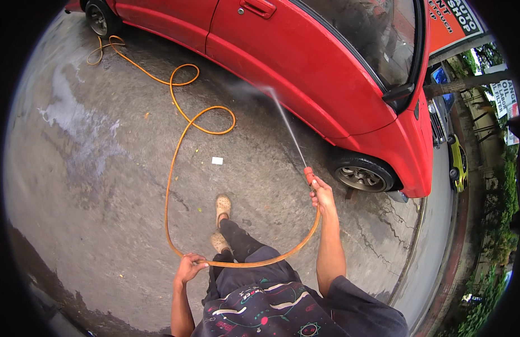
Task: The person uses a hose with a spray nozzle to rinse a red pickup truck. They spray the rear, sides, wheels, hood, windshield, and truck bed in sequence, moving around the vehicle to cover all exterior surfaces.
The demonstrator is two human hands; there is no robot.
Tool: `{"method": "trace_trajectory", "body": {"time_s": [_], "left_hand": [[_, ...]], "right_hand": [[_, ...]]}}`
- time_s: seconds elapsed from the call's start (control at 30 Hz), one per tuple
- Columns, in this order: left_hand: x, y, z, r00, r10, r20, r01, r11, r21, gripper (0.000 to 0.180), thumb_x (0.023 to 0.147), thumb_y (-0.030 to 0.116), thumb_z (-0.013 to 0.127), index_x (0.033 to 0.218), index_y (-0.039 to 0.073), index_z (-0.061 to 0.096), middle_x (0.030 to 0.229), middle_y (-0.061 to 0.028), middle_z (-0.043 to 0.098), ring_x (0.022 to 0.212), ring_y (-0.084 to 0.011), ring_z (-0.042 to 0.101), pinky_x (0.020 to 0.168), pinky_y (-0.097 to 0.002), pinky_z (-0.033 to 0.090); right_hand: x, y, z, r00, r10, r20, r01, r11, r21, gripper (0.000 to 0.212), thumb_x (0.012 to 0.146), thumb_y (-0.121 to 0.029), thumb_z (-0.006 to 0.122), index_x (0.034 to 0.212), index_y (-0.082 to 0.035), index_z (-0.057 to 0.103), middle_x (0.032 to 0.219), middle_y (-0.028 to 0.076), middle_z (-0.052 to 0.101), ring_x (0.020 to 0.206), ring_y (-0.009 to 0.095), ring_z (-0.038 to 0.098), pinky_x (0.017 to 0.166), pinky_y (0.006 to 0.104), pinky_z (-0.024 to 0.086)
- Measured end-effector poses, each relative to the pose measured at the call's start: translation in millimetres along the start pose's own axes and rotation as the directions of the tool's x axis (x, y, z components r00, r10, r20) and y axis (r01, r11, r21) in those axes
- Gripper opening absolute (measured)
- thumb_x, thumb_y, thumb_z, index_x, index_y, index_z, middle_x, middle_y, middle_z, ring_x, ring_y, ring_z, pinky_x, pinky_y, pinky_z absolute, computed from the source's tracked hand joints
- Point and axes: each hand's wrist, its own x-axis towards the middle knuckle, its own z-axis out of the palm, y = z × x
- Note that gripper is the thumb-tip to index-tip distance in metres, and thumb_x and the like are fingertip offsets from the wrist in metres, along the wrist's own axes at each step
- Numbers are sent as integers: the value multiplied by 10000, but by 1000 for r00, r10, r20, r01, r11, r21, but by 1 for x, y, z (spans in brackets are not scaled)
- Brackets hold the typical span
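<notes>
spouting water (288,128) from red nozzle (309,174) — right hand (323,194) round it, left hand (188,268) round hose (243,264)

Looped orange hose (243,264) with red nozzle (308,173)

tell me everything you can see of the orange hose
The orange hose is a thin, flexible tube, apparently rubber or plastic, ending in a red-orange nozzle that shoots a narrow water jet toward the lower side of the red car. The right hand grips the nozzle end; the left hand holds the hose farther back, with a curve between them. Beyond that, it lies in loose loops on the ground, running toward the rear wheel.
</notes>
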Motion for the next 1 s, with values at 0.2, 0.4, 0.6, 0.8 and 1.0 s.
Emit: {"method": "trace_trajectory", "body": {"time_s": [0.2, 0.4, 0.6, 0.8, 1.0], "left_hand": [[51, 34, -32, 997, -44, 60, 43, 999, 25, 278, 723, 261, 746, 850, 21, 688, 815, -123, 657, 816, -268, 594, 761, -375, 452], [80, 57, -46, 993, 119, 23, -121, 989, 85, 314, 732, 313, 730, 853, 26, 693, 844, -139, 665, 832, -300, 603, 775, -392, 454], [65, 44, -77, 997, 69, -27, -69, 998, 3, 304, 726, 286, 740, 864, 20, 693, 821, -146, 651, 829, -296, 603, 749, -378, 464], [45, 4, -126, 999, 31, -7, -32, 998, -62, 321, 737, 282, 749, 894, 9, 685, 858, -125, 652, 829, -238, 608, 736, -347, 460], [33, -26, -179, 987, 135, 92, -119, 981, -156, 293, 749, 288, 733, 900, 40, 694, 832, -136, 653, 782, -261, 617, 715, -348, 472]], "right_hand": [[28, -5, -22, 984, 55, -170, -46, 997, 58, 392, 925, -255, 548, 1288, -113, 506, 630, 21, 497, 422, 72, 373, 347, 228, 302], [27, -5, -54, 947, 161, -277, -157, 987, 37, 316, 932, -255, 529, 1214, -114, 560, 677, 5, 497, 449, 68, 392, 332, 216, 290], [37, -43, 15, 991, 61, -119, -59, 998, 19, 395, 917, -246, 554, 1290, -125, 507, 608, 22, 480, 414, 74, 363, 344, 229, 291], [3, -80, 108, 999, -35, -42, 32, 996, -84, 447, 910, -251, 563, 1330, -126, 474, 617, 13, 484, 425, 72, 372, 353, 221, 303], [-78, -87, 135, 986, -68, -154, 53, 994, -100, 412, 919, -224, 543, 1311, -110, 491, 664, 14, 500, 443, 76, 390, 355, 221, 293]]}}
